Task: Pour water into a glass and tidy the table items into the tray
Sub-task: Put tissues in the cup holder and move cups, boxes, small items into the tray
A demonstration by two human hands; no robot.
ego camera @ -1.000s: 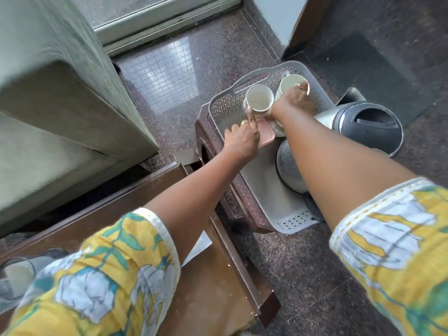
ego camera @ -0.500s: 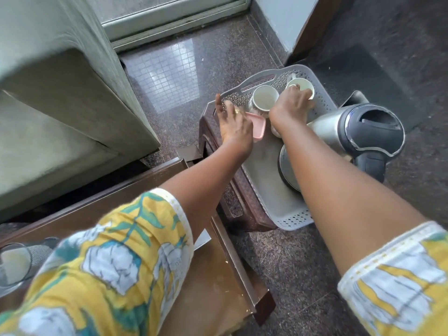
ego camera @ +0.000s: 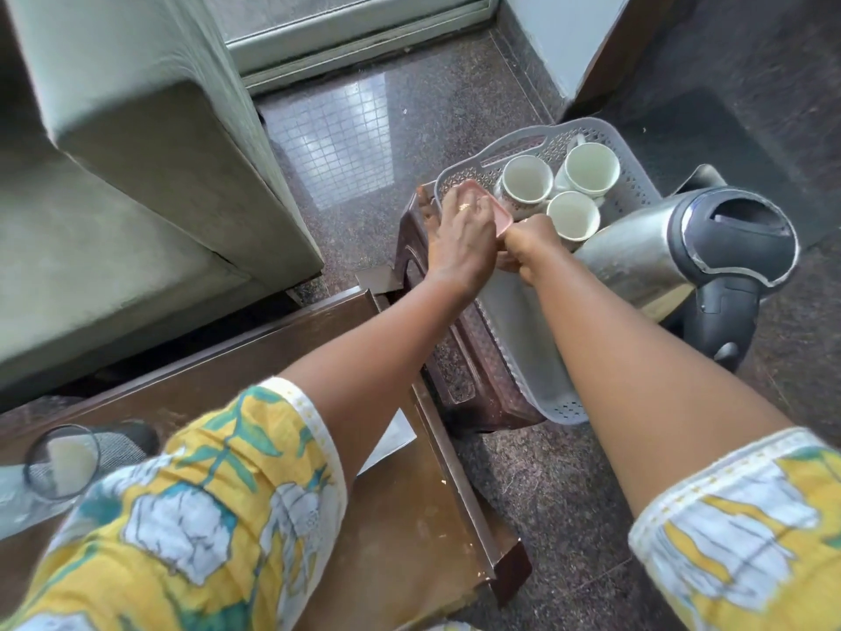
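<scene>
A grey perforated tray (ego camera: pixel 523 339) sits on a small dark stool. Three white cups (ego camera: pixel 525 182) stand together at its far end. A steel kettle with a black lid (ego camera: pixel 682 252) rests at the tray's right side. My left hand (ego camera: pixel 459 234) lies over a pink dish (ego camera: pixel 498 214) at the tray's left rim, fingers stretched across it. Right beside it, my right hand (ego camera: pixel 530 248) is curled tight at the dish's near edge and seems to pinch it. A drinking glass (ego camera: pixel 61 462) stands on the brown table at lower left.
The brown wooden table (ego camera: pixel 400 530) runs beneath my arms, its corner next to the stool (ego camera: pixel 459 366). A grey-green sofa (ego camera: pixel 113 175) fills the left. Dark granite floor surrounds the stool, and a sliding door track lies at the back.
My right hand has left the far cup and come back to the pink dish. A third cup now shows in the tray. My left hand has stayed on the dish.
</scene>
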